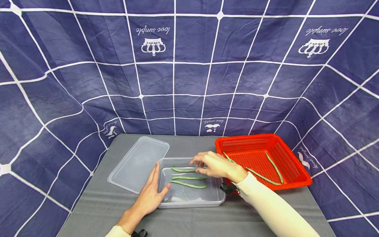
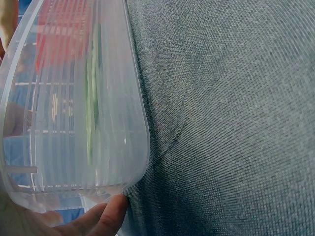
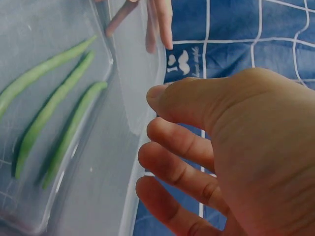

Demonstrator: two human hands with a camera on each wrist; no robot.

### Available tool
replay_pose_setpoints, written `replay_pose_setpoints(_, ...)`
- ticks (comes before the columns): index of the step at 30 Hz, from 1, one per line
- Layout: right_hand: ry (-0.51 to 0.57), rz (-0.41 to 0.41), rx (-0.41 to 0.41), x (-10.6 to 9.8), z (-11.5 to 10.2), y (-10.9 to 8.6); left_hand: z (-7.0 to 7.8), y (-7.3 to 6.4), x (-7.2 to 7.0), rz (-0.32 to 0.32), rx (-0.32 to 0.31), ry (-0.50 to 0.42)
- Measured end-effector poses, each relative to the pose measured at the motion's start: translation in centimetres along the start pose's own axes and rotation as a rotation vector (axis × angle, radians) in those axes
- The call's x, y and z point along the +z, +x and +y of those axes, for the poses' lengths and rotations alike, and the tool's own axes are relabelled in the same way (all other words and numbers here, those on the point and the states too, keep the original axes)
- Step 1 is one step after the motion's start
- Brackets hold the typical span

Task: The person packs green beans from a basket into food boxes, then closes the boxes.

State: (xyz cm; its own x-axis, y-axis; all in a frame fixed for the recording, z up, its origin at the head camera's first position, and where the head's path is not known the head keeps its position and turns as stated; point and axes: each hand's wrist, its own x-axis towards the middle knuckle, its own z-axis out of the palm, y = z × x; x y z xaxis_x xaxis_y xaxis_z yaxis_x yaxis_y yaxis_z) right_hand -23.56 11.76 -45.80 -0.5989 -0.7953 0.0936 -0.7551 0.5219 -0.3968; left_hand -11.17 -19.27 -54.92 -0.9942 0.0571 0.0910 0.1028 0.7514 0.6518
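A clear plastic container (image 1: 192,199) holds three green beans (image 1: 188,184) lying roughly side by side. My left hand (image 1: 150,194) rests against its left end, fingers straight along the outside and thumb spread near the rim. In the left wrist view, fingertips (image 2: 114,214) touch the container's lower corner (image 2: 140,167). My right hand (image 1: 217,164) hovers over the far right part of the container, past the ends of the beans (image 3: 74,132). Its fingers (image 3: 179,142) are loosely bent, thumb apart, with nothing between them.
A red plastic basket (image 1: 296,184) with three more green beans (image 1: 275,168) stands to the right, partly behind my right forearm. A flat clear lid (image 1: 139,161) lies on the grey cloth at the left. Blue checked curtain (image 1: 189,79) encloses the back and sides.
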Motion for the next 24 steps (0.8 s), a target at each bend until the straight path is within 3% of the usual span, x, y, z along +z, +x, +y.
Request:
replay_pose_setpoints(14, 0.053, 0.071, 0.046, -2.0, 2.4, -2.3, 0.0, 0.1, -0.1, -0.008, -0.004, -0.001)
replay_pose_setpoints(24, 0.004, 0.168, 0.084, -3.1, 5.1, -4.4, 0.1, 0.0, -0.1, -0.007, -0.004, 0.000)
